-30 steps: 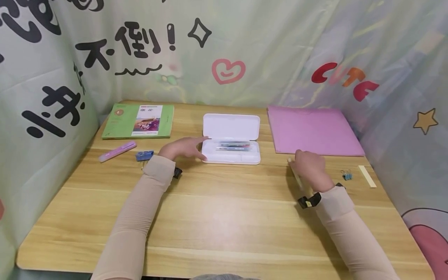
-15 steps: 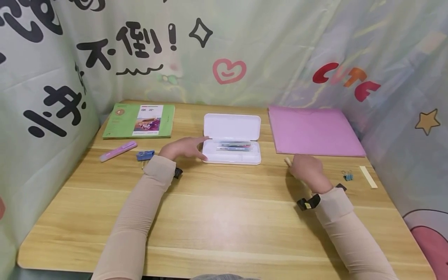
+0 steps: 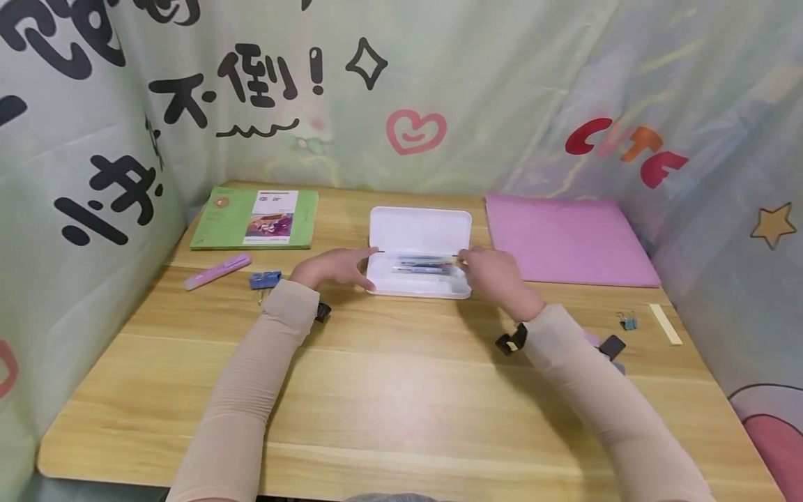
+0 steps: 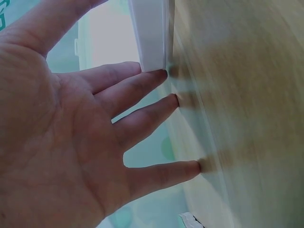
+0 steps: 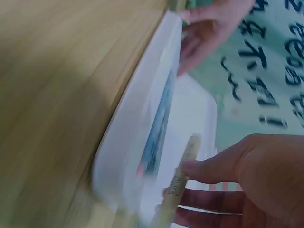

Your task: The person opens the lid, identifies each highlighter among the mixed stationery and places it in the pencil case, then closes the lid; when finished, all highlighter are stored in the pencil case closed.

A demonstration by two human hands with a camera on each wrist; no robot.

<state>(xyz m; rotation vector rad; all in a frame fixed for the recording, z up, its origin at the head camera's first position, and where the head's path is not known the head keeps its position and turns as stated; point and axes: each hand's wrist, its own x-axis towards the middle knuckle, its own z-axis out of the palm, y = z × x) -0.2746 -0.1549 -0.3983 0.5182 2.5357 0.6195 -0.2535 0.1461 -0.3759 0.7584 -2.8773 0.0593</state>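
A white pencil case (image 3: 419,229) lies at mid-table with its lid raised. Several pens (image 3: 422,266) lie inside it. My left hand (image 3: 332,268) is at the case's left end, and in the left wrist view its nearly straight fingers (image 4: 135,92) touch the case corner. Over the right end of the case, my right hand (image 3: 500,279) pinches a beige pen (image 5: 179,183) with printed text between thumb and fingers. The pen's lower end is blurred in the right wrist view.
Left of the case are a green book (image 3: 216,219), a pink pen-shaped item (image 3: 217,272) and a blue binder clip (image 3: 265,279). At right lie a pink folder (image 3: 564,240), a small teal clip (image 3: 627,321) and a cream strip (image 3: 666,325). A dark block (image 3: 611,346) shows beside the right sleeve.
My right hand has lifted the beige pen from the table at right and carried it left to the pencil case. The left hand stays at the case's left end.
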